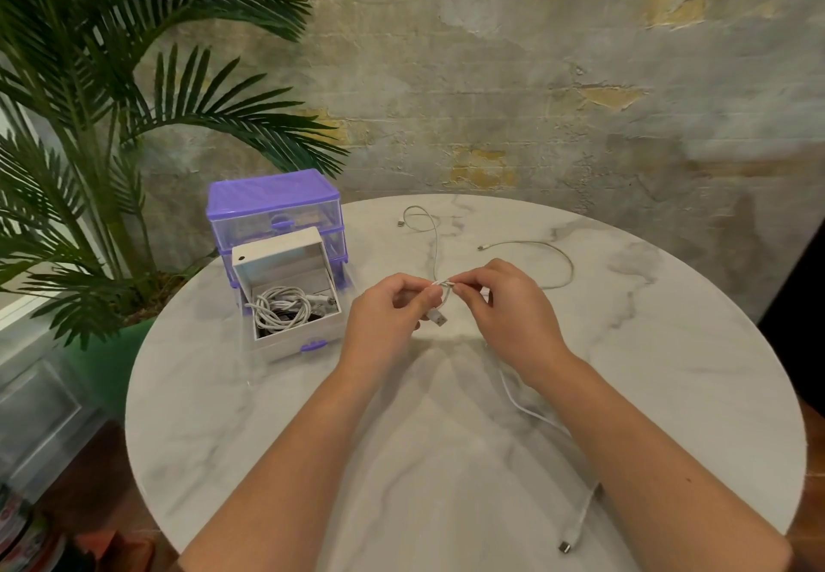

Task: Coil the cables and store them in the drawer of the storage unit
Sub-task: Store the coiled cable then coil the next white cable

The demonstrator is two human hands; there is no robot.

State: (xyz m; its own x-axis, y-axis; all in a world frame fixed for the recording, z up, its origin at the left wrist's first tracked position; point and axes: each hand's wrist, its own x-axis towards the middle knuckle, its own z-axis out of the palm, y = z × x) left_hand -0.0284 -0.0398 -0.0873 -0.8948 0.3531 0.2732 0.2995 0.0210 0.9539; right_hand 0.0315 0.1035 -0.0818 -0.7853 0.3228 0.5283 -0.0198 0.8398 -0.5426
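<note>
My left hand (387, 312) and my right hand (513, 304) meet over the middle of the round marble table (268, 415), both pinching a white USB cable (439, 317) near its plug. The rest of that cable trails under my right forearm to a connector (566, 545) at the front edge. Two more white cables lie loose behind my hands: one (424, 219) at the back, one (535, 250) to the right. The purple storage unit (272, 201) stands at the table's left, its bottom drawer (290, 330) pulled out with coiled white cables (279, 308) inside.
A potted palm (89, 125) stands left of the table, fronds reaching over the storage unit. A rough plaster wall is behind. Clear plastic bins (35, 402) sit on the floor at lower left.
</note>
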